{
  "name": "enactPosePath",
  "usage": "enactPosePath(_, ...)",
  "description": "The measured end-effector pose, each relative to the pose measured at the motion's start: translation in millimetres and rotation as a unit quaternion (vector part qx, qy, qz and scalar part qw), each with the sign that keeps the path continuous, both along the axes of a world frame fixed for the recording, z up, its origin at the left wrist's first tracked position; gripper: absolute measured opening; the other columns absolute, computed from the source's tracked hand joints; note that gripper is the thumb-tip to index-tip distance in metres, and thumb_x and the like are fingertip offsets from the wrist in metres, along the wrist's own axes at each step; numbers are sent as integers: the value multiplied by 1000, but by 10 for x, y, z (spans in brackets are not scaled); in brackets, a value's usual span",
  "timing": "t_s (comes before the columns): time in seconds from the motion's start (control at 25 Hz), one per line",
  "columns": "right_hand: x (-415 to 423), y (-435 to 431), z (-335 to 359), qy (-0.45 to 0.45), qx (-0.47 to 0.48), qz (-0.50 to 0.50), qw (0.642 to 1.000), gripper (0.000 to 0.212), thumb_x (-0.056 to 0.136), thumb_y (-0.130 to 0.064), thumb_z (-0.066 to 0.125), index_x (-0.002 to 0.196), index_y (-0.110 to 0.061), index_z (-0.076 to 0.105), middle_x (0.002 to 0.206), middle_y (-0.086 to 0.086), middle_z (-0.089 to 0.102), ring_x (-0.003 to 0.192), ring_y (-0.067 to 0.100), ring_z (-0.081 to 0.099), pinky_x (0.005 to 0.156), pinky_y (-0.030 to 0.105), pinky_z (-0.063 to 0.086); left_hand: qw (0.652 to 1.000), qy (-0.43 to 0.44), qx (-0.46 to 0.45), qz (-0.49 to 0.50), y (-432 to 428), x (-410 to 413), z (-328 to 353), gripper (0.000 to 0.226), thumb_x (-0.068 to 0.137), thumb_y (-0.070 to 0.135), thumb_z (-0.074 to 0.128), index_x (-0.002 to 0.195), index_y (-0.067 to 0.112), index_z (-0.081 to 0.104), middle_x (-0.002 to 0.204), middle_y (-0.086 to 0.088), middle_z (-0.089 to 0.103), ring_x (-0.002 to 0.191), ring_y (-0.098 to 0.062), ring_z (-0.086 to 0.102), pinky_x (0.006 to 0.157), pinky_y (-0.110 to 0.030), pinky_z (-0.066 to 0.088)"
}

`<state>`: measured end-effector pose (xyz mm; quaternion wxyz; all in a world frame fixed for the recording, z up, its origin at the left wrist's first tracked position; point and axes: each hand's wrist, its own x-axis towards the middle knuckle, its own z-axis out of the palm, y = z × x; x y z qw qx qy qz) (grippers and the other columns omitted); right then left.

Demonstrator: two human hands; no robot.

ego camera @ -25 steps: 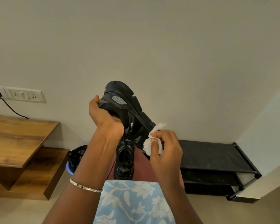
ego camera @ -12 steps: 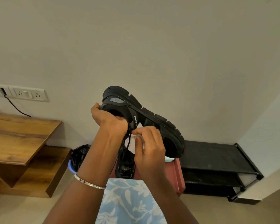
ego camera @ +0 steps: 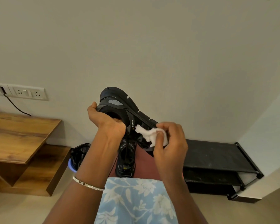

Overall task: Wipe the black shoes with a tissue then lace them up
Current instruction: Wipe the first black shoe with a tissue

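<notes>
Obs: left hand (ego camera: 107,125) grips shoe (ego camera: 120,109) at the collar, fingers curled inside, thumb outside. Shoe raised and tilted, heel at 11 o'clock, toe toward 4. The right hand (ego camera: 170,143), at 3 o'clock from the left, pinches tissue (ego camera: 149,135) against the shoe's side. Second shoe (ego camera: 126,159) on lap at 6 o'clock.

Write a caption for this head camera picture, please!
Left hand holds up a black CLYMB shoe; right hand presses a white tissue against its side.
</notes>
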<state>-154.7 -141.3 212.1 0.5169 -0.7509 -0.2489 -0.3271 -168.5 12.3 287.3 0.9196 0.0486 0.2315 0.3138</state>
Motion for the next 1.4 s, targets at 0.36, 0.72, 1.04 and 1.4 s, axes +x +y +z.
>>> enactPosePath(0.36,50,105,-436,-140,-110,-80,981,40,108,-28,42,104,-10,78,105,6,73,100,22,63,88,26,40,1000,11,0,-29,-54,55,-59,46,92,46,51,115,9,67,109,-13,71,99,-32,67,85,-44,56)
enactPosePath(0.72,455,-144,-44,-88,-26,-12,996,20,85,11,67,93,-5,77,96,6,65,90,18,61,73,24,51,992,29,88,-82,-23,245,-98,36,88,44,56,98,12,70,90,-9,73,86,-28,70,80,-38,59)
enactPosePath(1.04,579,-681,-840,173,-64,-48,982,17,87,-2,71,92,-18,75,103,1,69,99,19,63,70,20,50,937,88,285,-183,-168,676,-257,25,89,43,61,82,19,66,70,2,74,68,-15,71,58,-23,54)
enactPosePath(1.4,952,-1042,-525,358,338,-79,867,11,95,-8,66,103,-12,72,111,6,72,96,20,73,66,22,58,280,104,822,-484,-98,1272,-893,18,80,27,74,76,12,65,69,6,64,61,-9,59,61,-23,49)
